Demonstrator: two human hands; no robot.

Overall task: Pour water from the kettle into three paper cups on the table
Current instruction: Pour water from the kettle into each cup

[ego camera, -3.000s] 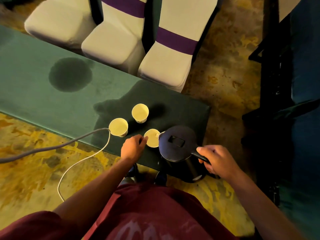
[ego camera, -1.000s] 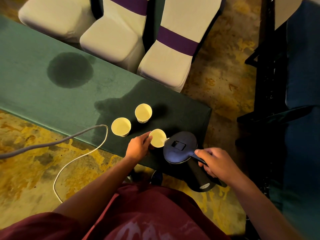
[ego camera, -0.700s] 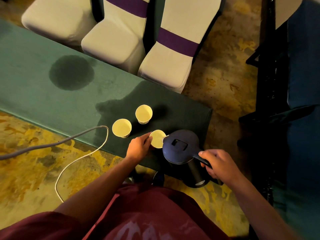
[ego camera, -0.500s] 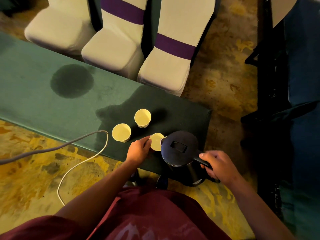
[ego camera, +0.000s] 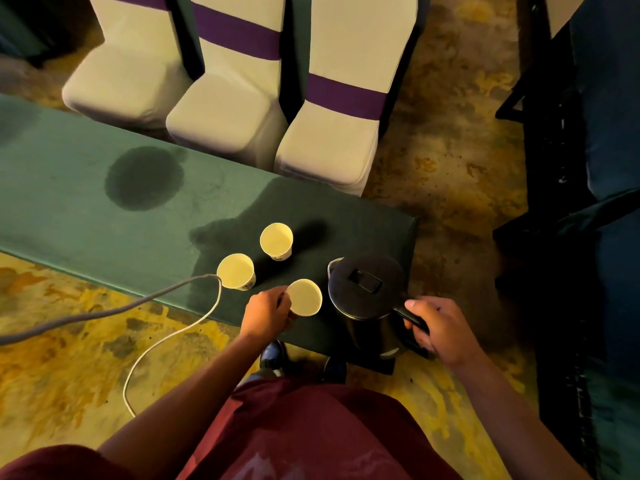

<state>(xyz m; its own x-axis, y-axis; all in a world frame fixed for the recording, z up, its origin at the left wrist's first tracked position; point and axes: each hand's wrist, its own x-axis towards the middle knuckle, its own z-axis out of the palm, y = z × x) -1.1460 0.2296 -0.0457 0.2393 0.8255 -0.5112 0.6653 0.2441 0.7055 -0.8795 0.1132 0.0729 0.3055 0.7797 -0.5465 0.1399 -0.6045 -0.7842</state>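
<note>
Near the table (ego camera: 104,216) corner, kettle (ego camera: 367,289) beside held cup (ego camera: 304,296).

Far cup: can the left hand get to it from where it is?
Probably yes. The left hand holds the near cup; the far cup stands just beyond, with bare cloth between.

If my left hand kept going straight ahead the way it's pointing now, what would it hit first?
The left hand already grips the nearest paper cup, so it would push that cup first. Beyond it, probably the kettle, though depth is unclear.
</note>
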